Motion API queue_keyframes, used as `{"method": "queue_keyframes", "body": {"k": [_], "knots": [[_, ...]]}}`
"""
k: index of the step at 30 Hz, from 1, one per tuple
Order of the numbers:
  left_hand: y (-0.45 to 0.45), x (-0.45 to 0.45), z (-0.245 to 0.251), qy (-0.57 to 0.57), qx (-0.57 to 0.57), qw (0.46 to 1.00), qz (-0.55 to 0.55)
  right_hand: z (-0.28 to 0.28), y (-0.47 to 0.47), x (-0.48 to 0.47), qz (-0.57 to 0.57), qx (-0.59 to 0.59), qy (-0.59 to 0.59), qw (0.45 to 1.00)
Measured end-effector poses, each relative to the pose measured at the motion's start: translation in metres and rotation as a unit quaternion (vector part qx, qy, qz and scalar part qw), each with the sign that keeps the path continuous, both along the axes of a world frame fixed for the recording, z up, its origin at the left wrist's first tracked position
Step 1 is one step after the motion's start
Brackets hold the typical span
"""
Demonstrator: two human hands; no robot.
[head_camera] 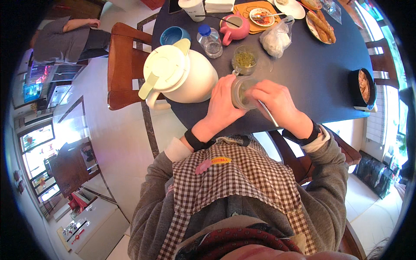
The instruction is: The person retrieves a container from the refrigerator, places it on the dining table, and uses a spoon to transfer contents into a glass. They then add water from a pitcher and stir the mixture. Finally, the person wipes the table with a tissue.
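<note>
My left hand [224,100] is wrapped around the side of a clear jar [243,92] at the near edge of the dark table. A metal spoon or similar utensil [269,113] is held in my right hand [273,99], its handle pointing towards me and its other end hidden by the fingers, which are at the jar's mouth. Just beyond the jar stands a glass cup with green leaves [245,60], a small glass knob beside it. Left of my left hand is a large cream thermos jug [191,78] with a pale green lid lever and spout.
Behind are a blue bowl [175,35], a blue-capped bottle [210,41], a pink teapot [234,27], a knotted plastic bag [276,39] and a plate of fried dough [320,27]. A black container [362,89] stands far right. Wooden chairs flank the table; another person [71,40] is at upper left.
</note>
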State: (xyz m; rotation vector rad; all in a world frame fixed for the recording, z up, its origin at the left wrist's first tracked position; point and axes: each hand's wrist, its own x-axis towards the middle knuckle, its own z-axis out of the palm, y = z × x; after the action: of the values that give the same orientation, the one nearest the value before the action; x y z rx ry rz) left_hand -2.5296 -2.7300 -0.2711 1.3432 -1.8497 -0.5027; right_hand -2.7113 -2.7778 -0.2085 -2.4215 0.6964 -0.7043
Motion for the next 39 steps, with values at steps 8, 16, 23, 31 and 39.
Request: {"method": "queue_keyframes", "body": {"k": [8, 16, 23, 31, 39], "knots": [[-0.003, 0.004, 0.012, -0.013, 0.046, 0.999, -0.001, 0.008, -0.009, 0.001, -0.009, -0.002, 0.044, 0.999], [-0.008, 0.000, 0.017, 0.001, 0.064, 0.998, 0.004, 0.014, -0.026, -0.005, -0.026, -0.020, 0.050, 0.998], [-0.015, -0.004, 0.019, 0.033, 0.027, 0.999, -0.020, 0.006, -0.043, -0.014, 0.046, 0.075, 0.002, 0.996], [-0.024, -0.009, 0.026, -0.025, 0.033, 0.999, -0.022, -0.004, -0.050, -0.020, 0.011, 0.071, -0.036, 0.997], [-0.039, -0.022, 0.035, -0.021, 0.095, 0.995, -0.008, -0.009, -0.061, -0.027, -0.026, 0.026, -0.056, 0.998]]}}
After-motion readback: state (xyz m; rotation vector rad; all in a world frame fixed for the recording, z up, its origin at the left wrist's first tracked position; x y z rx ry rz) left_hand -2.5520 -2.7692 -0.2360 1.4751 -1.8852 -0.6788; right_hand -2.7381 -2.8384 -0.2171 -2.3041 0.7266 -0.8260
